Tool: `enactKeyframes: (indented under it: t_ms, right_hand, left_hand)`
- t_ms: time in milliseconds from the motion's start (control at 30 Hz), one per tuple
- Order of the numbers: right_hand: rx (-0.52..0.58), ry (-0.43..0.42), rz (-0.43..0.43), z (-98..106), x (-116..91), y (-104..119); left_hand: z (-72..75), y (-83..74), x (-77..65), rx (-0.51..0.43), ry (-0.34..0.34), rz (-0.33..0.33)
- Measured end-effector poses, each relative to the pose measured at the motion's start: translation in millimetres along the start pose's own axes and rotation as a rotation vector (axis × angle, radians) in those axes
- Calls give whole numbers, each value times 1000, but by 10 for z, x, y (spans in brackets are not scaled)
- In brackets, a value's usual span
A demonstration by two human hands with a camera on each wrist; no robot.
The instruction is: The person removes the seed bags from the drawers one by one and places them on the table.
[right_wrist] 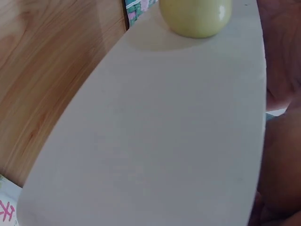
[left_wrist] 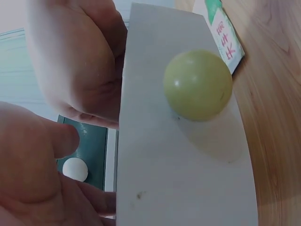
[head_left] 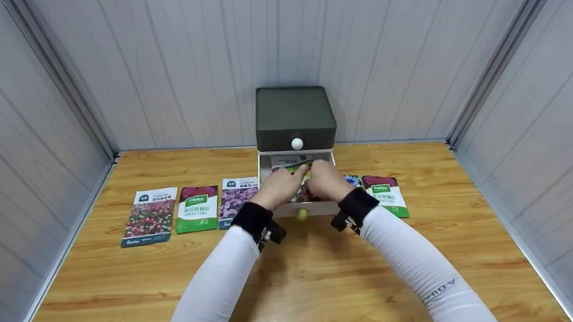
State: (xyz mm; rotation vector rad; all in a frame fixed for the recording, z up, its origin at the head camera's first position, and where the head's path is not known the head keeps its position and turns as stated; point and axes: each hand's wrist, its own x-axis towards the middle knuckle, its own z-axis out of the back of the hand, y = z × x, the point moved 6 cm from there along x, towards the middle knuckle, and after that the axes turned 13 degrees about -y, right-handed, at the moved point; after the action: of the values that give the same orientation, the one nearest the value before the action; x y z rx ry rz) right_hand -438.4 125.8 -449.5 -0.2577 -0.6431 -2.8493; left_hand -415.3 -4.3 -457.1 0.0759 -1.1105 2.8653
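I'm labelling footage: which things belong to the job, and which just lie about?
Likely job: left hand, right hand, open white drawer with round yellow-green knob, printed packets inside, dark green box behind.

Seemingly lying about: flat rectangular flower-printed packets on the wooden table.

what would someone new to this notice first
Probably the dark box in front of the back wall, its white drawer open with a round yellow-green knob on the front. The person's left grip and right grip are both in that drawer. Next, perhaps, the bright flower packets on the wooden table, three left of the drawer, two right.
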Motion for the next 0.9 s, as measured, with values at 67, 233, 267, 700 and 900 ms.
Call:
enactKeyframes:
  t_ms: [67, 233, 267, 700, 900]
  right_hand:
    - [24, -18, -18, 15, 10, -11]
    - [98, -35, -74, 62, 23, -53]
    - [114, -30, -87, 66, 25, -61]
    - [239, -56, -103, 224, -11, -53]
    - [281, -51, -133, 274, -17, -96]
  left_hand:
    - [18, -12, -10, -15, -19, 9]
    - [108, -82, -61, -10, -32, 5]
    - [13, 40, 50, -24, -30, -11]
    - [273, -92, -125, 33, -85, -3]
    - [314, -96, -138, 24, -133, -8]
